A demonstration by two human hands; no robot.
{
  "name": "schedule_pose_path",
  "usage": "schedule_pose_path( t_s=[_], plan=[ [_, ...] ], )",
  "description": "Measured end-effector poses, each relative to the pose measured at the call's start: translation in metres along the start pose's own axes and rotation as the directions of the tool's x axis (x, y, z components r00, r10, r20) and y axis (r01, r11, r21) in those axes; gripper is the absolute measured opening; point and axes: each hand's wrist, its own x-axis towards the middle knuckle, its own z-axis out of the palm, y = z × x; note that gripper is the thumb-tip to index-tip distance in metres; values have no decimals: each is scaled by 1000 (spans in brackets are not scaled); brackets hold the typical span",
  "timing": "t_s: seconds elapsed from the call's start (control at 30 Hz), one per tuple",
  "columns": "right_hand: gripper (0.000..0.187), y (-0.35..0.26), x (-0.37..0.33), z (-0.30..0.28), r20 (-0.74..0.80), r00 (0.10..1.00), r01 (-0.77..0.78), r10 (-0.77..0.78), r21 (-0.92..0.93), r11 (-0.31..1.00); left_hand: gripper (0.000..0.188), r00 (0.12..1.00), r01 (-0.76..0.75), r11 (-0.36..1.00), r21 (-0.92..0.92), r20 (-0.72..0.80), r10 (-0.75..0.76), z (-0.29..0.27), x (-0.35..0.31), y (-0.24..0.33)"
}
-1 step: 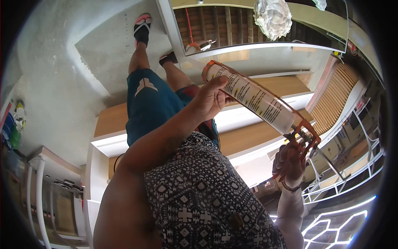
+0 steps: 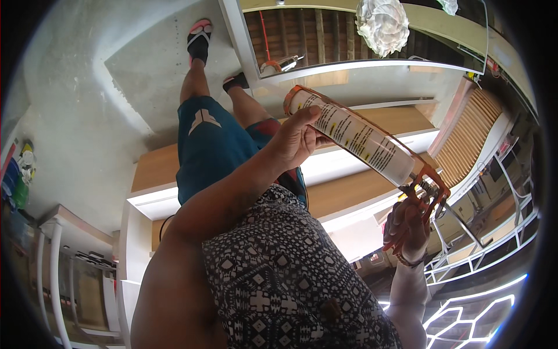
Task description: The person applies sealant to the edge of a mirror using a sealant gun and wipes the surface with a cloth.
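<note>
The orange-framed caulking gun (image 2: 429, 173) is just off centre toward two o'clock, slanting from near twelve down to between three and four, with a hooked metal plunger rod (image 2: 465, 225) reaching out toward four. Its cradle holds a white cylindrical sealant cartridge (image 2: 361, 139). Dark print runs in lines along that cartridge, broken by yellow marks; what it contains is hidden by its wall.

Your left hand (image 2: 295, 139), near twelve, pinches the cartridge's front part, thumb on top and fingers curled beneath. Your right hand (image 2: 410, 225), between three and four, has its fingers curled round the handle; you cannot tell how hard they squeeze.

Beyond, a wood-and-white shelf unit (image 2: 343, 191) passes behind the gun, and a ruffled white lamp (image 2: 382, 28) shows at one o'clock.
</note>
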Motion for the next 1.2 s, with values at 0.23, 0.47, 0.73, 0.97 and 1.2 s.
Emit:
schedule_pose_path(
  t_s=[0.23, 0.47, 0.73, 0.97, 1.2],
  plan=[
    [47, 16, 9, -35, 398, 918, -166, 5, 370, 914, 48, 999, -38, 997, 63, 0, 38, 19, -15, 9],
    [104, 68, 36, 15, 711, 617, -420, -335, 659, 624, 46, 968, -198, 929, 314, -89, 236, 30, -88, 77],
    [82, 72, 54, 53, 617, 472, -331, -630, 786, 522, 50, 958, -277, 777, 565, 96, 271, 118, -93, 112],
    [79, 36, 86, 118, 739, 351, -157, -575, 652, 742, 54, 818, -573, 784, 240, 108, 565, 215, -76, 135],
    [53, -2, 179, 159, 588, 461, 821, -665, 2, 571, 54, 364, -805, 257, 535, 102, 926, 222, -173, 317]
  ],
)
